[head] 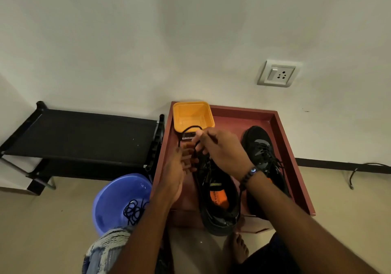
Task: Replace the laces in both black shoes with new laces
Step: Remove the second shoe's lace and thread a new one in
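Two black shoes stand on a reddish tray (281, 138). The nearer shoe (218, 206), with an orange insole, lies in the middle with its toe end under my hands. The other shoe (262, 153) sits laced at the right. My right hand (220, 149) pinches a black lace (188, 130) that loops up over the toe end. My left hand (179, 168) grips the front of the nearer shoe, fingers curled round it. A coil of black laces (134, 211) lies in a blue basin (118, 199) on the floor at the left.
A yellow tub (192, 115) stands at the tray's far left corner, with a small labelled packet (188, 136) just in front of it. A black rack (84, 138) stands against the wall at the left. My bare foot (237, 248) rests on the floor below the tray.
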The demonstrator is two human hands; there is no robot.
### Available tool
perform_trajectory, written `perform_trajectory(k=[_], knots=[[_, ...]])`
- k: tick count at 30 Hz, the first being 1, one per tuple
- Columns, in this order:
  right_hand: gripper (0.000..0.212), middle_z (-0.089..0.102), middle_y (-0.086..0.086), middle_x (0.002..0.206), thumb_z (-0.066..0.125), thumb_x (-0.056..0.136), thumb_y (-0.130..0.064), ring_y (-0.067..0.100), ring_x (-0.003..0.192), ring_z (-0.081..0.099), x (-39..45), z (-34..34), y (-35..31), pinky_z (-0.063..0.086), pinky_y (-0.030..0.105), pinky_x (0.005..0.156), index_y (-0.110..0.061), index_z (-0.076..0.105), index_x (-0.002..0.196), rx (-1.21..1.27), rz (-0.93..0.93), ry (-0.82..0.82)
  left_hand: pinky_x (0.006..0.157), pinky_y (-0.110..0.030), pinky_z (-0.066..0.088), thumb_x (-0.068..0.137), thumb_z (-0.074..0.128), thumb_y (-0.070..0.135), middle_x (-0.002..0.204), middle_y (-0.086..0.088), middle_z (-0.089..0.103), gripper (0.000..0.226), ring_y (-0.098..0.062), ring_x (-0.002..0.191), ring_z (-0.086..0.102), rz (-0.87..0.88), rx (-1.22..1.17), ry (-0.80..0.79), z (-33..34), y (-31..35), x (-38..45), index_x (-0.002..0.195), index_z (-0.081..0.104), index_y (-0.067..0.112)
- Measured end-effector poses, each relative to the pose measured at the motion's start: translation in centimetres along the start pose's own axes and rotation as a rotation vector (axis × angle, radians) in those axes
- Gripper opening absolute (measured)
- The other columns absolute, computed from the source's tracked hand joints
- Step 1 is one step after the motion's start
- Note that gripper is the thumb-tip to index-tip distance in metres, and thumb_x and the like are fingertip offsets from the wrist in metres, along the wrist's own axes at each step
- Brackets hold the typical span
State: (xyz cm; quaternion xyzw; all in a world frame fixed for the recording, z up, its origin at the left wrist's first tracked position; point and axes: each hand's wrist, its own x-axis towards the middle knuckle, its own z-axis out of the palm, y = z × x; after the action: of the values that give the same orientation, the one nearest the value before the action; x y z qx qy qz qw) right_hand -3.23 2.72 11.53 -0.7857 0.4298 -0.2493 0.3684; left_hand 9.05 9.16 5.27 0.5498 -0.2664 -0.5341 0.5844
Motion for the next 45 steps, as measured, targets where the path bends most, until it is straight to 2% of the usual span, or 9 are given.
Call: perform_trajectory(k=[4,8,13,16,22,26,33,40,45], knots=[[0.035,0.072,-0.008,0.077,0.044,0.103,-0.039,0.004,0.068,0.063,1.4,-2.4,-2.0,0.047,0.021,0.063,-0.018,0.071,0.092,0.19,0.039,-0.046,0.067,-0.025,0.046,0.102,0.045,0.013,0.103,-0.005,0.064,0.021,-0.014,0.082,0.058,-0.073,0.312,-0.185,0.9,-1.4,-0.2,0.11,0.062,0.022],[0.036,0.066,-0.012,0.08,0.047,0.102,-0.043,0.002,0.069,0.059,1.7,-3.5,-0.9,0.049,0.023,0.066,-0.022,0.075,0.093,0.234,0.088,0.023,0.069,-0.027,0.045,0.101,0.053,0.024,0.099,-0.019,0.066,0.02,-0.017,0.079,0.058,-0.007,0.527,-0.207,0.8,-1.9,-0.2,0.098,0.067,0.01],[0.029,0.072,-0.001,0.092,0.054,0.1,-0.034,0.005,0.076,0.062,1.0,-4.6,0.9,0.056,0.021,0.069,-0.015,0.075,0.095,0.505,0.247,0.189,0.084,-0.042,0.055,0.103,0.048,0.029,0.099,-0.014,0.07,0.027,-0.028,0.095,0.068,-0.042,0.352,-0.1,0.5,-2.1,0.1,0.095,0.065,0.009],[0.016,0.073,-0.003,0.085,0.059,0.098,-0.022,0.009,0.075,0.066,0.5,-5.6,2.0,0.056,0.022,0.067,-0.013,0.068,0.109,0.605,0.274,0.287,0.075,-0.029,0.058,0.104,0.046,0.023,0.103,-0.014,0.07,0.028,-0.021,0.094,0.069,0.042,0.187,-0.104,0.7,-0.7,-0.6,0.096,0.058,-0.001],[0.051,0.074,0.008,0.084,0.068,0.092,-0.015,0.018,0.069,0.073,-1.2,-4.9,6.0,0.061,0.033,0.072,-0.03,0.037,0.13,0.338,0.353,0.364,0.076,-0.022,0.051,0.101,0.049,0.028,0.079,-0.006,0.063,0.029,-0.018,0.079,0.063,0.267,0.242,-0.035,0.7,0.4,-1.4,0.086,0.063,0.009],[0.02,0.072,-0.008,0.092,0.052,0.101,-0.019,0.008,0.081,0.071,-2.2,-3.4,8.3,0.06,0.036,0.084,-0.027,0.067,0.111,0.051,0.33,0.219,0.058,-0.014,0.042,0.101,0.051,0.031,0.064,0.008,0.054,0.027,-0.005,0.061,0.052,0.258,0.387,0.027,0.4,0.0,-0.9,0.085,0.065,0.014],[0.008,0.065,-0.01,0.077,0.061,0.095,-0.032,0.009,0.071,0.062,-3.6,-3.6,10.1,0.054,0.032,0.068,-0.025,0.062,0.094,-0.384,0.284,0.182,0.077,-0.024,0.051,0.092,0.068,0.026,0.092,0.008,0.065,0.006,-0.007,0.089,0.062,0.213,0.789,0.07,-2.8,-1.2,1.2,0.092,0.061,0.027],[0.043,0.07,-0.004,0.07,0.04,0.103,-0.043,0.012,0.067,0.066,-2.4,-0.6,8.1,0.054,0.033,0.074,-0.024,0.07,0.078,-0.069,0.375,0.08,0.066,-0.023,0.045,0.102,0.049,0.03,0.094,0.003,0.065,0.018,-0.01,0.085,0.061,0.074,0.615,0.215,-2.3,-0.6,0.9,0.101,0.066,0.022],[0.042,0.055,-0.008,0.056,0.052,0.098,-0.049,0.008,0.051,0.05,-2.5,-0.2,6.0,0.045,0.021,0.053,-0.018,0.066,0.073,0.21,0.347,-0.006,0.071,-0.022,0.046,0.095,0.064,0.028,0.096,0.005,0.063,0.013,-0.006,0.089,0.061,0.07,0.621,0.167,-2.8,-0.6,1.0,0.104,0.059,0.021]])
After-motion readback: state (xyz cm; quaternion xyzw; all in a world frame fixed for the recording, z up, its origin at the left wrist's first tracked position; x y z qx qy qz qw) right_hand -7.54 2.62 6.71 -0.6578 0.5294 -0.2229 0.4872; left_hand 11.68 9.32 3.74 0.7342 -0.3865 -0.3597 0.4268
